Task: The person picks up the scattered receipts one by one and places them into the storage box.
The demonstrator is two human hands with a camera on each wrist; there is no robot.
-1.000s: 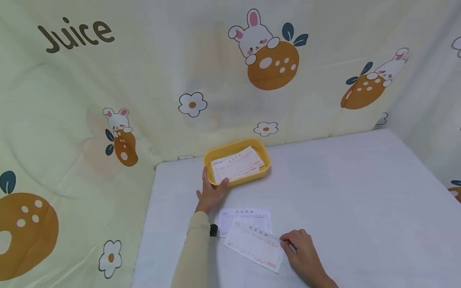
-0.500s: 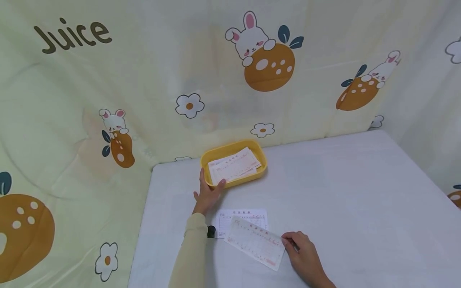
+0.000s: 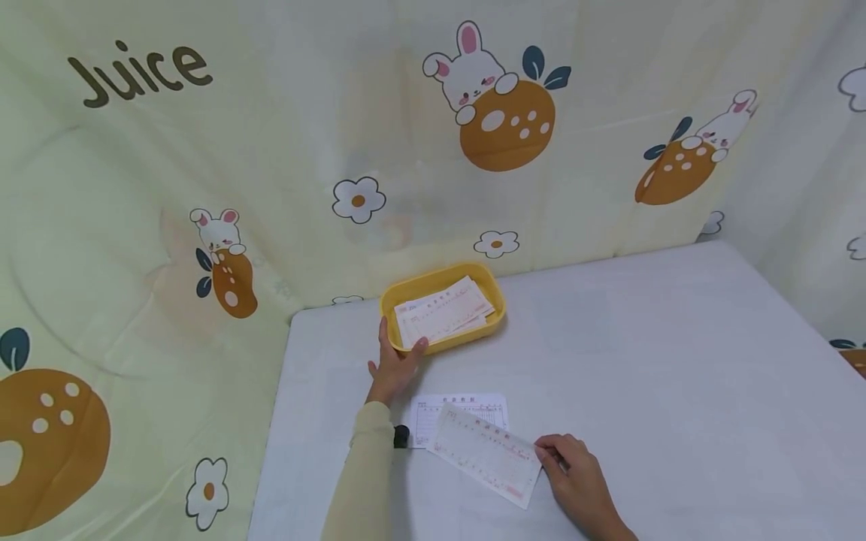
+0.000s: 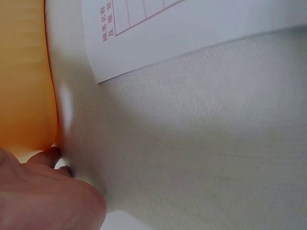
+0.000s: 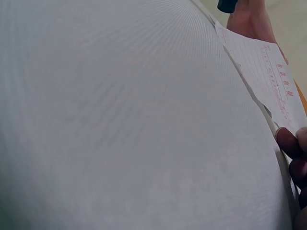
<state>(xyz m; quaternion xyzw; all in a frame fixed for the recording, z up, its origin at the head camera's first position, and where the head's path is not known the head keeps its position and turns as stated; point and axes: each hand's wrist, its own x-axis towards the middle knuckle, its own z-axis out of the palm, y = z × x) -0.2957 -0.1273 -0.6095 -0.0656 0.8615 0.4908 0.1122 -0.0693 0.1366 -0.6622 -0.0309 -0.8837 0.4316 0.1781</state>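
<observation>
My left hand (image 3: 394,373) holds the near-left corner of a yellow plastic basket (image 3: 463,344), thumb at the front rim and fingers along its left side. Several printed paper slips (image 3: 443,309) lie stacked inside it. With thumb and index finger, my right hand (image 3: 575,477) pinches the right end of a receipt slip (image 3: 483,454), printed in red. That slip slants over another printed slip (image 3: 426,417) on the table and covers its lower right part. In the right wrist view, the held receipt slip (image 5: 261,72) is seen at a low angle, its right end at my fingertips.
A white-covered table (image 3: 643,376) extends to the right. Behind the basket hangs a pale curtain (image 3: 406,113) with rabbit, fruit and flower prints. A small black object (image 3: 401,436) shows at my left wrist, beside the lower slip.
My right hand has shifted slightly right, drawing the pinched receipt slip a little the same way over the lower one. My left hand and the basket have stayed in place.
</observation>
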